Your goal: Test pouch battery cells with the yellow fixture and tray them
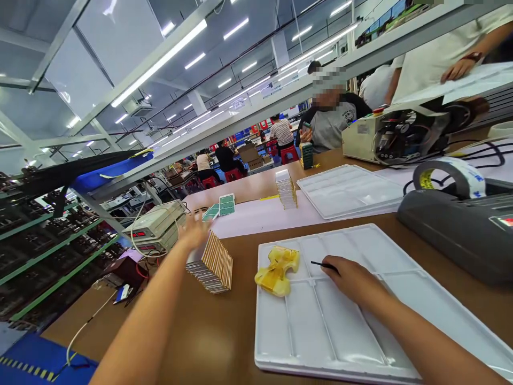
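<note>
- The left hand (194, 233) is raised at the top of a neat stack of thin silver-white plates with golden-brown edges (214, 264); its fingers look spread and released, though blur makes it hard to tell whether they touch the stack.
- The right hand (348, 274) has its fingers closed around a slim black stick-like tool (319, 263), whose free end points left above the tray.
- The stack stands on the brown tabletop (200, 331), left of a large white plastic tray with raised ridges (304, 342).
- A crumpled, translucent yellow piece (278, 271) lies on the tray near its left edge, left of the tool.
- Beyond the left hand, two green rectangular panels (219, 207) lie close together.
- Farther back, a second stack of pale plates (286, 191) stands beside another white tray (348, 188).
- To the right, a white-and-blue roll of tape (451, 176) sits on a dark grey machine (452, 230).
- Across the table, a person in a grey-and-black top (334, 125) is near a dark green stack (306, 155).
</note>
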Demonstrator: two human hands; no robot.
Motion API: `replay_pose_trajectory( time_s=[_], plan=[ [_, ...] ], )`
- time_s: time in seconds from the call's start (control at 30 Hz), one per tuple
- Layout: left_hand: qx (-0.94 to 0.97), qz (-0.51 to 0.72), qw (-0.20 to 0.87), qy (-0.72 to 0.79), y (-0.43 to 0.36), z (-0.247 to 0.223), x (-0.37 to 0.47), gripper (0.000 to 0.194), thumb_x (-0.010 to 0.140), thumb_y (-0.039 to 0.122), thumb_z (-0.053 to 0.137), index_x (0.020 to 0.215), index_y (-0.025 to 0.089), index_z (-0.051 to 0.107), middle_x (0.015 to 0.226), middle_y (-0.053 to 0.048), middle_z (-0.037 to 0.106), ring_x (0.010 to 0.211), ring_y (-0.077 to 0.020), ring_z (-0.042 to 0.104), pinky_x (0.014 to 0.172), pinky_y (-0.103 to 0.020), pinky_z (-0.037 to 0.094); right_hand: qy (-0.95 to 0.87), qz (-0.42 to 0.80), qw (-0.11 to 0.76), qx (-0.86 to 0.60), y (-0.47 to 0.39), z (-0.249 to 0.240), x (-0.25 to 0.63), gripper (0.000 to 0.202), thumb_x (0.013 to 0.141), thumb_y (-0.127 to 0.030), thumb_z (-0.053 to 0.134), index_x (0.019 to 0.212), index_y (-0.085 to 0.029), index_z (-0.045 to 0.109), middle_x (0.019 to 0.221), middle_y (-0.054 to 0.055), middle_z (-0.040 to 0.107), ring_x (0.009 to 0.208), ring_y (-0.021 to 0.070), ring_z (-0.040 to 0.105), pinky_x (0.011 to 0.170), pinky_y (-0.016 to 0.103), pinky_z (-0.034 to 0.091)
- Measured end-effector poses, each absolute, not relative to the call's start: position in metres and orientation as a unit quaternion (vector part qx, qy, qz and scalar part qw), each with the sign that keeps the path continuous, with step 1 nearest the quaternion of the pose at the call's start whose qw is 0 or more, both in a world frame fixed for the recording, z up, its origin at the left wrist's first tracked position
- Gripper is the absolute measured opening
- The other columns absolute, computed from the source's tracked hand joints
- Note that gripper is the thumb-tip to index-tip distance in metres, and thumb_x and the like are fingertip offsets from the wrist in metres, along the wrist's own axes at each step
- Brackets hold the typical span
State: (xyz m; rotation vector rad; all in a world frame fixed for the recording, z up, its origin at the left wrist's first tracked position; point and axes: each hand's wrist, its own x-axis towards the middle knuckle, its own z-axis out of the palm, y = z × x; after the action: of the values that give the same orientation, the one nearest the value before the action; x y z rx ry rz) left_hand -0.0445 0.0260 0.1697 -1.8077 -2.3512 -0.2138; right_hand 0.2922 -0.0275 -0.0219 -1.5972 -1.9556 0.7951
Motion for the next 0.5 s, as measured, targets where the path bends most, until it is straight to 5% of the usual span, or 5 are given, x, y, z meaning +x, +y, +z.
replay_pose_trajectory(
  time_s=[0.13,0.33,0.5],
  plan=[
    [-0.606,-0.031,0.007,-0.795,0.027,0.123,-0.059,0.07,0.079,0.057,0.031,0.135,0.016,0.025,0.142,-0.015,0.018,0.129,-0.0287,0.014,0.102,-0.049,0.013,-0.716,0.293,0.241,-0.587,-0.027,-0.023,0.293,0.016,0.08,-0.029,0.04,0.079,-0.023,0.054,0.083,0.002,0.063,0.072,0.016,0.056,0.057,0.024,0.034],
    [-0.601,-0.094,-0.013,-0.794,0.03,0.127,-0.064,0.062,0.077,0.054,0.04,0.131,0.025,0.034,0.144,-0.008,0.015,0.129,-0.0318,0.013,0.1,-0.056,0.01,-0.718,0.297,0.241,-0.581,-0.029,-0.021,0.293,0.018,0.081,-0.03,0.038,0.075,-0.022,0.054,0.078,0.002,0.062,0.067,0.0153,0.055,0.053,0.023,0.032],
    [-0.594,-0.233,0.026,-0.77,0.015,0.14,-0.07,0.05,0.083,0.043,0.034,0.129,0.022,0.036,0.143,-0.007,0.021,0.13,-0.0216,0.016,0.103,-0.039,0.022,-0.722,0.299,0.255,-0.57,-0.03,-0.02,0.293,0.019,0.082,-0.028,0.037,0.073,-0.021,0.052,0.076,0.002,0.061,0.066,0.0149,0.054,0.053,0.023,0.032]
  ],
)
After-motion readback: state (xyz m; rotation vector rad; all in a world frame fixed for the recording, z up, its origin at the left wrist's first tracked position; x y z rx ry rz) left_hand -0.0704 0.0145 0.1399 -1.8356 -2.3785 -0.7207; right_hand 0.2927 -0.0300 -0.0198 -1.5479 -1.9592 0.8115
